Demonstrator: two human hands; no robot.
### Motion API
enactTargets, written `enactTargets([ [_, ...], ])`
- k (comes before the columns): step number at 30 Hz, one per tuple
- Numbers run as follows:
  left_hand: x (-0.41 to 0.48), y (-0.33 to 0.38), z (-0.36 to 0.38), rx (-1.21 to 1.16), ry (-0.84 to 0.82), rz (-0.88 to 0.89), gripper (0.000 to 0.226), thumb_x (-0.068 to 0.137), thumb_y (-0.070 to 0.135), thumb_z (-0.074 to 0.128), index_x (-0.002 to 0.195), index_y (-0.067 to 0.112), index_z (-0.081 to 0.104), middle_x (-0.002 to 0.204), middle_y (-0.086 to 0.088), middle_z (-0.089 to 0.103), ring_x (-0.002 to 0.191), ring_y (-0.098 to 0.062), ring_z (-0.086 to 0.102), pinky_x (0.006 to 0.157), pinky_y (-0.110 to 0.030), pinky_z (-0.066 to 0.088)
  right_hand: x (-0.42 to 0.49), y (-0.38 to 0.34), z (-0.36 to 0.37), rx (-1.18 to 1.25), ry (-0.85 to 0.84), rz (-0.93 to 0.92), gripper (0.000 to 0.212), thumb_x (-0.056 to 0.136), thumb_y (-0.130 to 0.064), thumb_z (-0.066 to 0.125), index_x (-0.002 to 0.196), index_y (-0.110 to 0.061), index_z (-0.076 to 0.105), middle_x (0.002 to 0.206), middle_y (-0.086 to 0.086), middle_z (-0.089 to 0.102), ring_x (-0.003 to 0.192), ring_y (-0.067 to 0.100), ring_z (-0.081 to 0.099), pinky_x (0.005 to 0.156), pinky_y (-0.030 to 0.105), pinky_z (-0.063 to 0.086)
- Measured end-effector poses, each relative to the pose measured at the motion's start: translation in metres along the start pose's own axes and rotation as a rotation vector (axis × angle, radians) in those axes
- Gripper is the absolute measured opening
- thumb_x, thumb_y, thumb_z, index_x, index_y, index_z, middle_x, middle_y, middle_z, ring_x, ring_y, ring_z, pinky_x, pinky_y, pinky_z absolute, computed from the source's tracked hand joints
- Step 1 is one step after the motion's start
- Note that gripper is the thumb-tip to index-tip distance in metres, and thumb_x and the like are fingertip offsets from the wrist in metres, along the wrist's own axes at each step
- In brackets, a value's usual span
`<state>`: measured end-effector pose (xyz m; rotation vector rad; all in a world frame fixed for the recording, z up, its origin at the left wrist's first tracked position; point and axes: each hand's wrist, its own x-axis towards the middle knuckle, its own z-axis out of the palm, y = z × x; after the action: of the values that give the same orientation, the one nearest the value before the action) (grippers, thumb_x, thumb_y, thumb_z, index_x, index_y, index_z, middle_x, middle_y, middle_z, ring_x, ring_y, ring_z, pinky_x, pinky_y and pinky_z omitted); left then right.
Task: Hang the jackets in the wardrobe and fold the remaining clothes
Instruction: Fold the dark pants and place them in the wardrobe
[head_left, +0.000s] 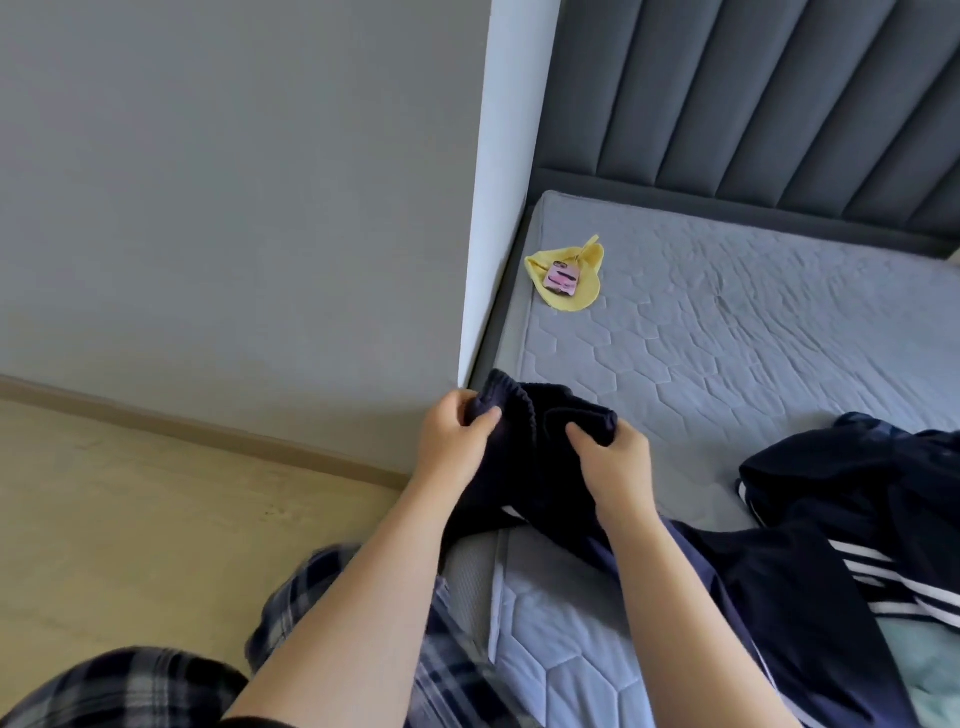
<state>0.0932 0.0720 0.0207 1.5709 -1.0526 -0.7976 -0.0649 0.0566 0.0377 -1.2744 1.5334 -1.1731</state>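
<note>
Grey mattress (701, 338) fills right of frame. Our left hand (452, 441) and right hand (613, 462) pinch ribbed edge of dark garment (540, 462) at centre; we should spread edge flat, straight, before folding.

Matt quilted mattress (727, 332), wooden floor (130, 499)

The pink tag (561, 278) on the yellow cloth (574, 301) bears no readable text.

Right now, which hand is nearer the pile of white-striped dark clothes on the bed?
Right. The right hand grips the dark garment left of the pile; the left hand holds it farther left, by the wall.
</note>
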Motion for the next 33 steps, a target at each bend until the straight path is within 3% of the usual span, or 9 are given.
enactTargets([
  [4,0.023,0.063,-0.034,0.035,0.074,0.204,0.006,0.089,0.020,0.059,0.088,0.017,0.054,0.079,0.006,0.060,0.072,-0.006,0.056,0.056,-0.010,0.040,0.012,-0.076,0.023,0.044,-0.049,-0.188,0.010,0.088,-0.014,0.063,0.087,-0.023,0.061,0.081,-0.010,0.064,0.082,0.014,0.063,0.073,0.029,0.050],
  [9,0.040,0.175,-0.088,-0.084,0.146,0.341,0.012,0.092,0.021,0.057,0.085,0.026,0.048,0.083,0.006,0.058,0.075,-0.008,0.057,0.065,-0.019,0.043,0.006,-0.200,0.040,0.177,-0.115,-0.495,0.020,0.085,-0.013,0.064,0.075,-0.029,0.059,0.070,-0.019,0.061,0.064,-0.016,0.056,0.055,0.002,0.039],
  [13,0.040,0.244,-0.147,-0.326,0.203,0.331,0.017,0.086,0.029,0.065,0.096,0.016,0.060,0.095,-0.008,0.070,0.088,-0.025,0.068,0.079,-0.039,0.055,-0.003,-0.277,0.044,0.295,-0.273,-0.630,0.012,0.083,-0.011,0.066,0.078,-0.022,0.065,0.078,-0.004,0.072,0.078,0.011,0.069,0.074,0.027,0.056],
  [14,0.039,0.259,-0.160,-0.338,0.224,0.338,0.017,0.085,0.029,0.067,0.095,0.016,0.061,0.094,-0.008,0.070,0.086,-0.025,0.068,0.077,-0.039,0.055,-0.004,-0.294,0.045,0.301,-0.286,-0.678,0.013,0.083,-0.011,0.067,0.076,-0.022,0.065,0.076,-0.006,0.072,0.077,0.010,0.069,0.072,0.025,0.057],
  [17,0.038,0.299,-0.205,-0.195,0.382,0.419,0.015,0.084,0.021,0.066,0.079,0.010,0.059,0.075,-0.004,0.063,0.069,-0.020,0.059,0.064,-0.031,0.047,-0.002,-0.338,0.048,0.193,-0.197,-0.845,0.021,0.084,-0.011,0.065,0.071,-0.027,0.060,0.063,-0.020,0.064,0.065,-0.005,0.062,0.057,0.004,0.042],
  [22,0.027,0.333,-0.277,0.037,0.783,0.555,0.013,0.088,0.014,0.060,0.083,0.001,0.062,0.072,-0.002,0.058,0.070,-0.020,0.051,0.065,-0.029,0.039,0.028,-0.390,0.026,0.129,0.141,-0.922,0.006,0.088,-0.015,0.060,0.085,-0.015,0.055,0.068,-0.013,0.052,0.066,0.012,0.050,0.053,0.014,0.030],
  [27,0.021,0.351,-0.290,0.302,0.602,0.504,0.015,0.090,0.017,0.059,0.076,0.012,0.057,0.072,0.000,0.057,0.071,-0.018,0.051,0.060,-0.028,0.038,0.043,-0.427,0.005,-0.114,0.101,-0.975,0.008,0.087,-0.017,0.064,0.091,-0.010,0.063,0.079,0.002,0.059,0.073,0.019,0.051,0.067,0.025,0.035],
  [31,0.018,0.366,-0.292,-0.062,0.614,0.497,0.007,0.093,0.018,0.057,0.096,0.015,0.063,0.100,-0.005,0.067,0.093,-0.023,0.062,0.087,-0.035,0.050,0.041,-0.433,-0.007,0.121,0.018,-0.899,0.008,0.083,-0.015,0.069,0.088,-0.009,0.067,0.070,-0.005,0.062,0.065,0.009,0.056,0.059,0.020,0.045],
  [33,0.020,0.370,-0.288,-0.114,0.524,0.437,0.010,0.092,0.018,0.059,0.099,0.014,0.065,0.104,-0.008,0.068,0.097,-0.025,0.064,0.092,-0.037,0.050,0.042,-0.436,-0.010,0.271,-0.033,-0.776,0.015,0.080,-0.016,0.071,0.089,-0.003,0.069,0.075,0.002,0.066,0.068,0.013,0.060,0.067,0.029,0.056],
])
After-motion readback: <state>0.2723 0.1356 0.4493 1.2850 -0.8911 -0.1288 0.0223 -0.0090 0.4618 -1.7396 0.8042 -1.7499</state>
